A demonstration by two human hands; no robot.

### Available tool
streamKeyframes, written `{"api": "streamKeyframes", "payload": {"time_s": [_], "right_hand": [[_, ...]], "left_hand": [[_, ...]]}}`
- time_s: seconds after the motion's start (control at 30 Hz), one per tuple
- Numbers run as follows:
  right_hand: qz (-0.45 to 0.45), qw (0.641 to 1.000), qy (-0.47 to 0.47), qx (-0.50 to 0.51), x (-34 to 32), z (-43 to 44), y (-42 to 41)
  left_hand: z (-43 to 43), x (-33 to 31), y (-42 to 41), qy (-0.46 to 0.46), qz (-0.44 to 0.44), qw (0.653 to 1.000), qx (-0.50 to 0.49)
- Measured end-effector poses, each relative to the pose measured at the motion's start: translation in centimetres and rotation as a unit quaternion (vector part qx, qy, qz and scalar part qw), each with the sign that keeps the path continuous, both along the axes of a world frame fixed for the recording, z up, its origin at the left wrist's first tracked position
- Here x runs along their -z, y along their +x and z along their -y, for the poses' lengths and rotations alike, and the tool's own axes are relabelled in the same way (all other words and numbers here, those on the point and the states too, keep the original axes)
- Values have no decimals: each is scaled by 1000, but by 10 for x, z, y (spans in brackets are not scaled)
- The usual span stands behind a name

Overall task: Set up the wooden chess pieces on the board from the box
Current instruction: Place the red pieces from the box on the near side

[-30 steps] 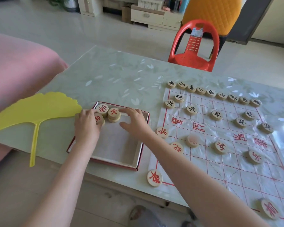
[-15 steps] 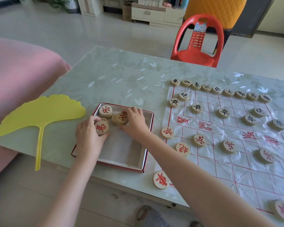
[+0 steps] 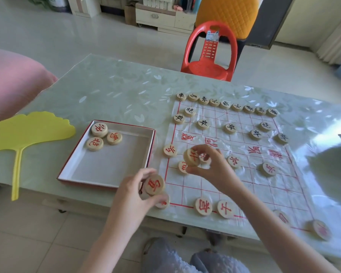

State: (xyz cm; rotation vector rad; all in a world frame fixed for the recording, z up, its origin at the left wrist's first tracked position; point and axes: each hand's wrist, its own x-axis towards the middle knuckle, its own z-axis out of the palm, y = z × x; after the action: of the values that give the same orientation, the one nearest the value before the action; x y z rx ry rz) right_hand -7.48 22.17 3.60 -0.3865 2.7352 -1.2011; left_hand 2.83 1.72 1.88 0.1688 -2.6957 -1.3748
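Observation:
A thin plastic chess board (image 3: pixel 264 184) with red lines lies on the table's right half. Black-lettered wooden discs (image 3: pixel 225 104) line its far rows; red-lettered discs (image 3: pixel 203 206) sit on the near half. My left hand (image 3: pixel 138 191) grips a red-lettered disc (image 3: pixel 154 184) just off the board's near left corner, above another disc (image 3: pixel 162 201). My right hand (image 3: pixel 211 166) pinches a red-lettered disc (image 3: pixel 191 157) over the board's left side. The red-edged box (image 3: pixel 75 164) to the left holds three red-lettered discs (image 3: pixel 99 130).
A yellow leaf-shaped fan (image 3: pixel 28 133) lies left of the box. A red plastic chair (image 3: pixel 210 54) stands beyond the table's far edge. A pink cushion (image 3: pixel 14 79) is at the left. My knees show below the table's near edge.
Both hands have left the box, each carrying a red-lettered disc, and moved right toward the board. The box holds fewer discs, and more red discs stand on the board's near row.

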Motion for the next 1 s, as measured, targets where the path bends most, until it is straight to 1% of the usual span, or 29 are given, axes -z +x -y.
{"api": "streamKeyframes", "payload": {"time_s": [0.1, 0.2, 0.3, 0.43, 0.57, 0.63, 0.8, 1.0], "right_hand": [[8, 999, 25, 23, 5, -48, 23], [11, 998, 46, 35, 11, -82, 42], [13, 996, 61, 56, 13, -109, 53], [26, 993, 102, 61, 22, -138, 66], [27, 983, 169, 62, 32, -153, 78], [25, 979, 187, 73, 34, -162, 82], [16, 973, 207, 98, 34, -180, 89], [-2, 974, 212, 80, 41, -173, 88]], "left_hand": [[-30, 3, 11, -12, 24, 999, 37], [-48, 3, 13, -47, 25, 997, 55], [-56, 5, 12, -78, 18, 995, 60], [-67, 10, 11, -89, 25, 994, 66], [-81, 18, 10, -102, 32, 991, 78], [-86, 21, 8, -110, 32, 990, 77], [-86, 29, 5, -143, 14, 987, 65], [-85, 31, 1, -192, 3, 980, 60]]}}
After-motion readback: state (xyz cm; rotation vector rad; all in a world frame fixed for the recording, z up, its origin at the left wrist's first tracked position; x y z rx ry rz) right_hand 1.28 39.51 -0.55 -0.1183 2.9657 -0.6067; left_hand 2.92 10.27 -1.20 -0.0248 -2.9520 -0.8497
